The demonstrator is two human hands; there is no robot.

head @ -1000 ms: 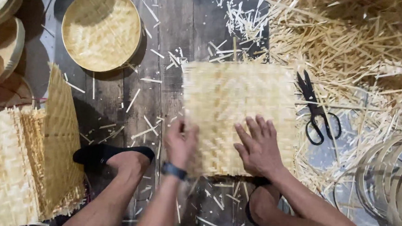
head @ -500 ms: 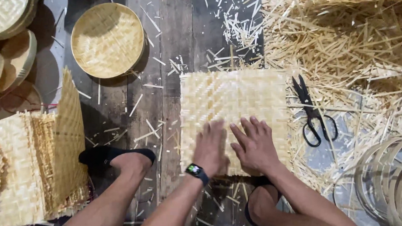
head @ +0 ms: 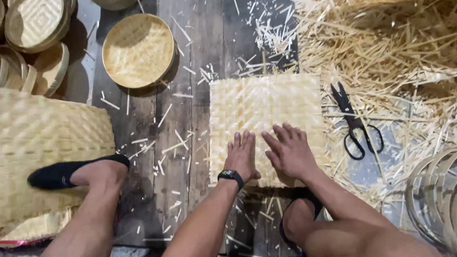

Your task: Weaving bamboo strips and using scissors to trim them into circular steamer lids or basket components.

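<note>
both hands press flat on a square woven bamboo mat (head: pixel 266 112) lying on the dark plank floor (head: pixel 175 193). the left hand (head: pixel 241 156), with a black wristwatch (head: pixel 230 176), and the right hand (head: pixel 289 151) lie side by side on the mat's near edge, fingers spread, grip apart and clamped on nothing. the weave looks complete, edges untrimmed; it is not yet shaped like the round woven tray (head: pixel 138 49) beyond. black scissors (head: pixel 356 122) lie just right of the mat among bamboo strips (head: pixel 399 54). bamboo hoops (head: pixel 446 200) sit at far right, more mats (head: pixel 34 149) underfoot at left.
</note>
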